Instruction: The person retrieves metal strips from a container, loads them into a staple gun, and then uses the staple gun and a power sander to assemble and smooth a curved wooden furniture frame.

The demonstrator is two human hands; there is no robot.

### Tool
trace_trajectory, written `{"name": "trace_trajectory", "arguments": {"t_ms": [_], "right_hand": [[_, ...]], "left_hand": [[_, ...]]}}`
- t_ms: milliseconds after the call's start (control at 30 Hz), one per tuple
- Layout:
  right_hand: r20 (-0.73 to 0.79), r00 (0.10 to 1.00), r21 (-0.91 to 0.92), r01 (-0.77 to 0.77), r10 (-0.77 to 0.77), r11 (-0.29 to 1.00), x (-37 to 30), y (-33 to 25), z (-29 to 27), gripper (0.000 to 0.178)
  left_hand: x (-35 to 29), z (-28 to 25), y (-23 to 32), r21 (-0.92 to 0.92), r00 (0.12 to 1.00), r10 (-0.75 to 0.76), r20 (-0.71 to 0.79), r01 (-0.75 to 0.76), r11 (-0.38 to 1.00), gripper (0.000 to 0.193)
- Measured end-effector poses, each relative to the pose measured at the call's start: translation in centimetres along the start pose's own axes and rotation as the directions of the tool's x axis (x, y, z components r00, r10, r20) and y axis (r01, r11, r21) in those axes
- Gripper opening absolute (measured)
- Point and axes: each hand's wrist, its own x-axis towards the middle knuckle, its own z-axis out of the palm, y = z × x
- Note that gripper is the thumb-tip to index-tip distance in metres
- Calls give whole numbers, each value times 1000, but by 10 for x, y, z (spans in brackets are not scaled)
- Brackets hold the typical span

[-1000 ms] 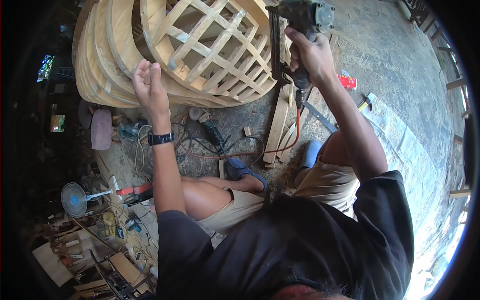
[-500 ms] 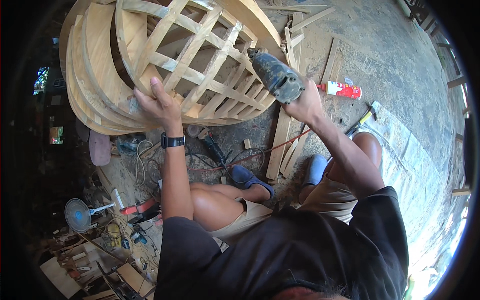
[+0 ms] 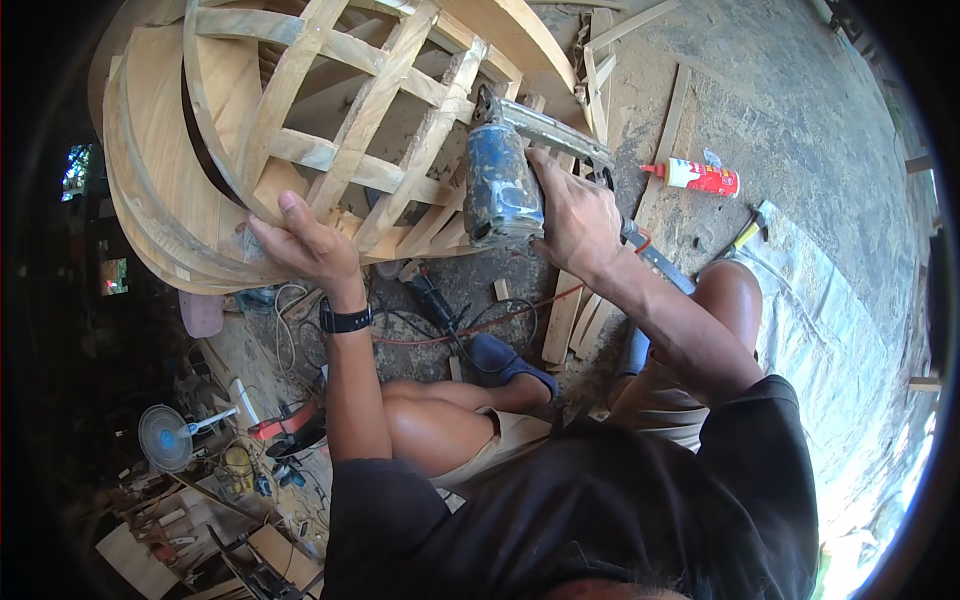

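A big rounded wooden frame (image 3: 160,190), with curved ribs and crossing slats, fills the upper left. My left hand (image 3: 312,250), a dark watch at its wrist, holds the frame's near edge; the thumb points up and the fingertips are partly hidden against the wood. In my right hand (image 3: 580,215) is a worn blue nail gun (image 3: 500,185), my fingers wrapped round its grip. Its nose is at the slats on the frame's right side; whether it touches them I cannot tell. A red air hose (image 3: 500,322) runs across the floor near the gun.
On the floor at right lie a red and white glue bottle (image 3: 703,178), a yellow-handled hammer (image 3: 750,230) and a pale sheet (image 3: 820,310). Wood strips (image 3: 565,320) lie below the gun. A corded power tool (image 3: 430,297) sits by my feet. A fan (image 3: 166,438) stands lower left.
The nail gun has swung round in my right hand and moved left, its nose now at the slats. The frame has shifted slightly left and down in view, my left hand still on it.
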Motion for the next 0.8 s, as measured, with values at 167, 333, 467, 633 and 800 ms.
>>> {"name": "trace_trajectory", "arguments": {"t_ms": [167, 333, 467, 633, 800], "right_hand": [[80, 997, -55, -10, 15, 998, 5, -6, -3, 66], [154, 982, -114, -96, 114, 989, 7, -3, 0, 66], [79, 995, -178, -42, 57, 983, 10, -4, 2, 57], [-36, 994, -219, 90, -101, 971, 13, 2, 10, 50], [-89, 976, -263, 169, -198, 950, 13, 4, 15, 51]], "left_hand": [[1, 1, -4, -63, 997, 49, -60, -53, 997, 43], [0, 0, -6, -29, 998, 48, -27, -49, 998, 54], [1, -2, 0, 25, 1000, 1, 12, -1, 1000, 63], [2, 0, -1, -11, 998, 57, -19, -57, 998, 55], [0, -2, -6, -19, 994, 106, -36, -107, 994, 47]]}}
